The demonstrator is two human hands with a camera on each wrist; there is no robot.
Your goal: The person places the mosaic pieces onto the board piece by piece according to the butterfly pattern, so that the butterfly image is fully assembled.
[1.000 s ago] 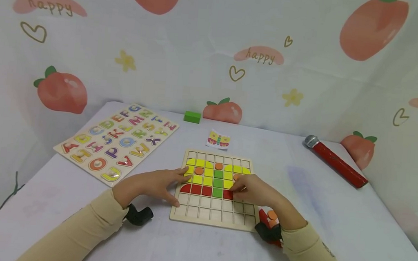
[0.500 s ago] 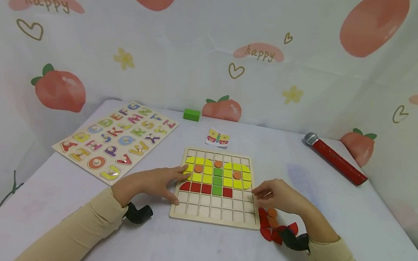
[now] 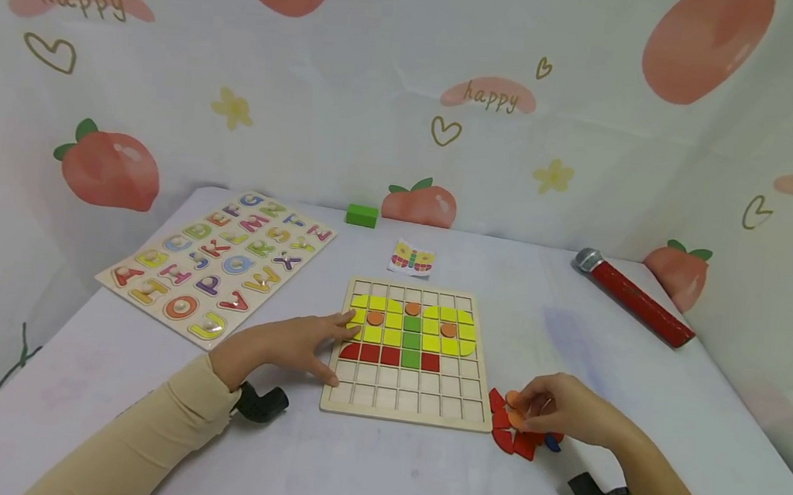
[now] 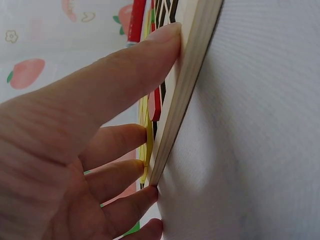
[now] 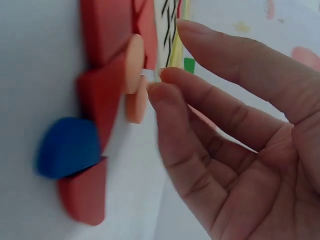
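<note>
A wooden grid board lies mid-table, with yellow, red, green and orange tiles set in its cells. On the board's left edge rests my left hand, thumb and fingers spread; the left wrist view has the thumb tip on the frame and fingertips along the side and yellow tiles. My right hand hovers over a small pile right of the board, its fingers bent and nothing between thumb and fingers in the right wrist view. That pile has red tiles, orange discs and a blue tile. One red row ends in a red tile right of the green column.
An alphabet puzzle board lies at the left. Behind the grid board are a small picture card and a green block. A red toy microphone lies at the back right. A printed cloth backdrop hangs behind the table.
My right hand has let go of a red tile on the board and moved right and toward me, over the loose pile. The left hand stays at the board's edge.
</note>
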